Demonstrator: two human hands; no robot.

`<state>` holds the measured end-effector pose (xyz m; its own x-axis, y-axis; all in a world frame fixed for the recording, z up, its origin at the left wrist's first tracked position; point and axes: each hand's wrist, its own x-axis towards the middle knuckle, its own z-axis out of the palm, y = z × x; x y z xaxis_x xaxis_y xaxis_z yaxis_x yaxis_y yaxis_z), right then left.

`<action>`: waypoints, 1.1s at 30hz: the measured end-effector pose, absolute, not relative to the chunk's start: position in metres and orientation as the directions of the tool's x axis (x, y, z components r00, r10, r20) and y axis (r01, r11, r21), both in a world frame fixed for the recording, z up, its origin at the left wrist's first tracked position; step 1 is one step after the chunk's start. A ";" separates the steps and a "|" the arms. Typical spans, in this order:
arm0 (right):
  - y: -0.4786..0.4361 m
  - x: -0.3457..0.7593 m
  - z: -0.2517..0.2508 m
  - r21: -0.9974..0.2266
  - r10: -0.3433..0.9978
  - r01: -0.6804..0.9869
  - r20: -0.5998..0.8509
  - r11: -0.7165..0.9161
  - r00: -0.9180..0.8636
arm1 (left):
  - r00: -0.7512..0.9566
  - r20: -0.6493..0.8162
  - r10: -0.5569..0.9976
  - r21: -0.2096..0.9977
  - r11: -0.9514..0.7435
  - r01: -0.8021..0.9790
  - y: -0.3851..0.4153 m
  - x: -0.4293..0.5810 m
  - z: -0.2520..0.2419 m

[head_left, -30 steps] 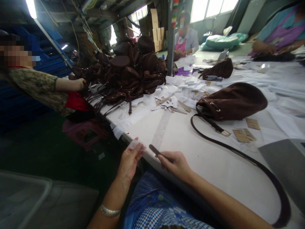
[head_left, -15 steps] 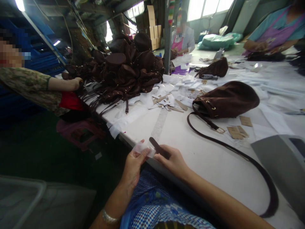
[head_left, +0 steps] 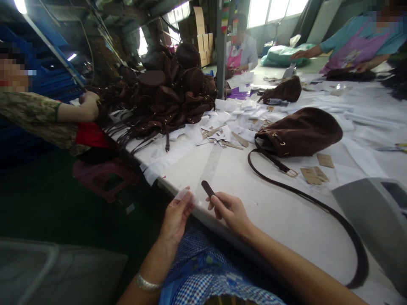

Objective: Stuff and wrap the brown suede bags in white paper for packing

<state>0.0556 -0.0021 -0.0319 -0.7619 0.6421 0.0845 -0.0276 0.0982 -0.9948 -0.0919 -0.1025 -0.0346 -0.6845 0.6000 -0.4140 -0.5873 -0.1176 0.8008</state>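
Note:
My right hand [head_left: 230, 210] is closed round the tip of a long dark brown strap [head_left: 208, 188], whose end pokes up past my fingers. The strap loops across the white table [head_left: 273, 212] to a brown suede bucket bag [head_left: 302, 132] lying on its side. My left hand [head_left: 177, 216] pinches a small clear plastic piece [head_left: 186, 194] at the table's near edge, a little left of the strap tip.
A heap of brown bags [head_left: 168, 93] fills the far left of the table, where a person's hand [head_left: 89, 106] reaches in. White papers and tan tags [head_left: 313, 174] lie scattered around. A grey machine [head_left: 375, 216] sits at the right. Other people work at the back.
The clear piece and the strap tip came together half a second ago and now sit slightly apart. The person at left has lifted a hand higher on the bag heap.

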 end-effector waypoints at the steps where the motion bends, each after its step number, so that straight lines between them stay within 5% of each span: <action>1: -0.003 0.056 -0.031 -0.990 0.630 -0.024 0.108 0.141 -0.769 | -0.692 -0.416 0.590 0.801 -0.123 -0.586 -0.102 -0.094 -0.034; 8: -0.008 0.056 -0.036 -0.885 0.481 -0.028 0.279 0.465 -0.831 | -0.720 -0.414 0.556 0.815 -0.126 -0.566 -0.103 -0.101 -0.031; 17: -0.004 0.053 -0.031 -0.970 0.680 0.065 0.116 0.234 -0.724 | -0.653 -0.373 0.659 0.799 -0.130 -0.587 -0.105 -0.087 -0.026; 33: -0.009 0.055 -0.042 -0.867 0.451 -0.052 0.309 0.496 -0.837 | -0.732 -0.377 0.568 0.817 -0.167 -0.551 -0.103 -0.105 -0.029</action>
<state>0.0553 -0.0088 -0.0424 -0.8372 0.4515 0.3086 -0.0521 0.4960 -0.8668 -0.1055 -0.1028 -0.0288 -0.7316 0.5678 -0.3774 -0.5515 -0.1674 0.8172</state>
